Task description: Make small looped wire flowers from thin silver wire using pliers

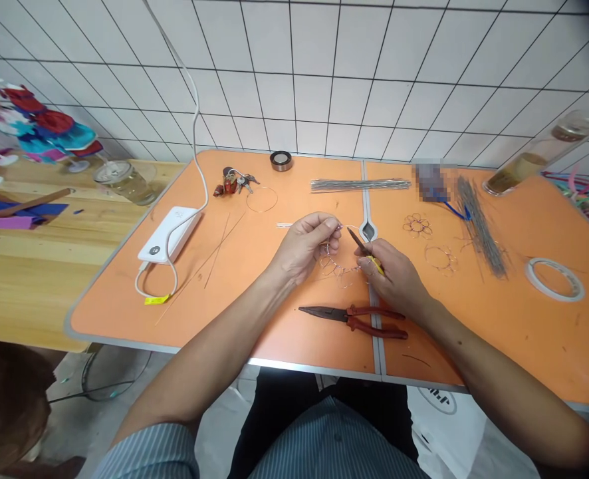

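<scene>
My left hand (309, 243) is closed in a pinch on a thin wire piece bent into loops (342, 268), which hangs below the fingers just above the orange table. Small pliers with yellow handles (374, 263) are gripped in my right hand (391, 273), their dark jaws pointing toward the left fingertips, a short distance from them. Below both hands lie long-nose pliers with red handles (352, 318). Right of my right hand are a flower-shaped wire piece (417, 225) and another looped wire ring (440, 259).
A wire bundle (359, 185) lies at the back, another bundle (481, 229) at right beside a white tape roll (555, 279). A white power bank (169, 234), keys (237, 181) and dark tape (281, 160) occupy the left. A tilted-looking glass bottle (538, 156) stands back right. Someone's head (10, 406) shows lower left.
</scene>
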A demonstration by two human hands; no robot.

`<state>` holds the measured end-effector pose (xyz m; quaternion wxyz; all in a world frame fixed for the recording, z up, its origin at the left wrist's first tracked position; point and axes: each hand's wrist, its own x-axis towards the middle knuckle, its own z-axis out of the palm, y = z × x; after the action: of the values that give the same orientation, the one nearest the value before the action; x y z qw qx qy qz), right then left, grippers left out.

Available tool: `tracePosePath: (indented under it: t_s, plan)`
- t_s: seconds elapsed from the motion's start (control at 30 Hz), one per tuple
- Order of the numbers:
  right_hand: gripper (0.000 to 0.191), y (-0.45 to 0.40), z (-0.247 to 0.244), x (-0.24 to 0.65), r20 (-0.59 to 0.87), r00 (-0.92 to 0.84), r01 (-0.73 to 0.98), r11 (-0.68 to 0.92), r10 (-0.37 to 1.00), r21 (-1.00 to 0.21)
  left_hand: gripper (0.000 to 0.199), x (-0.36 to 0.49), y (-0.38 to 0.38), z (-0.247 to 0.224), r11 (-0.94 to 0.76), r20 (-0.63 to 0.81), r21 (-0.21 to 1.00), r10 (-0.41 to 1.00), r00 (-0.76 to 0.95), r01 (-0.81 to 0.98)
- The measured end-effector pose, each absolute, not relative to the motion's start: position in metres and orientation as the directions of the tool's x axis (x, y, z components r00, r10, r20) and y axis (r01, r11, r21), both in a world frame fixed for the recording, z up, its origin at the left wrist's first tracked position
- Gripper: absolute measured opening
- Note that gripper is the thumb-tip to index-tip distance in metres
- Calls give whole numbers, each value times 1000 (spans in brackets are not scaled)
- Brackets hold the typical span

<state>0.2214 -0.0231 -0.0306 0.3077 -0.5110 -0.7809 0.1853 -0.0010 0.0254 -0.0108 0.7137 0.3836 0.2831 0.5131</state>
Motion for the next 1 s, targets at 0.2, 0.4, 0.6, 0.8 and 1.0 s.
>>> tracePosePath:
  t_s: [0.2, 0.4, 0.6, 0.8, 1.0]
  plan:
    - [54, -24, -37, 226, 463, -330, 791, 509, 822, -340, 40, 2, 23, -12, 91, 62, 885, 949, 309, -457]
    - [53, -23, -33, 224, 552, -358, 820, 536, 753, -199, 38, 2, 21, -13, 44, 103, 897, 948, 302, -441]
    - [54, -24, -31, 224, 564, -360, 835, 527, 743, -161, 39, 4, 21, -15, 18, 121, 901, 949, 290, -433]
    - [57, -25, -28, 222, 477, -322, 860, 463, 818, -213, 41, 5, 18, -11, 10, 94, 918, 966, 243, -395]
    - [56, -25, -29, 222, 457, -321, 858, 459, 829, -230, 45, 7, 17, -10, 2, 81, 935, 972, 219, -356]
